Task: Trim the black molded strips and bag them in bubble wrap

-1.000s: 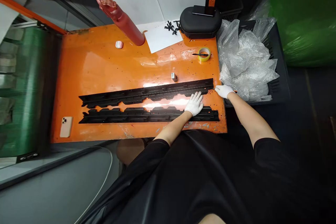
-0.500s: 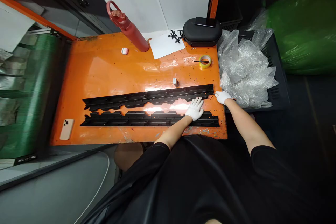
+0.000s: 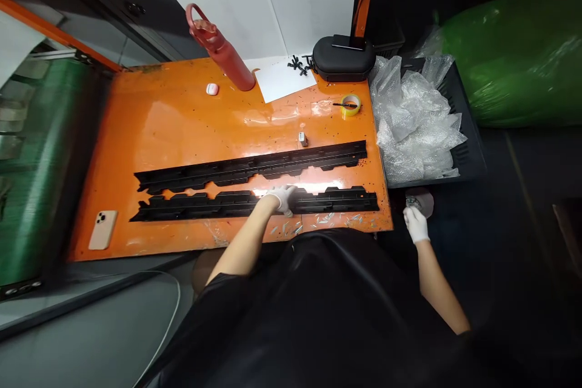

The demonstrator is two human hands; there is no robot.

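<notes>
Left glove [image 3: 282, 199] is resting flat and open on the lower black strip [image 3: 339, 200], while the right glove [image 3: 415, 224] is curled past the orange bench [image 3: 182, 133], can't tell if it's holding anything.

The person is wearing a loose black short-sleeved top [image 3: 318, 309], and its fabric is catching a faint sheen along the folds. The left sleeve [image 3: 222, 282] is ending above the elbow, and the right sleeve [image 3: 459, 345] is sinking into shadow, so its edge is hard to make out. The left hand [image 3: 282, 199] and the right hand [image 3: 416, 224] are both wearing snug white fabric work gloves that are stopping around the wrists.
</notes>
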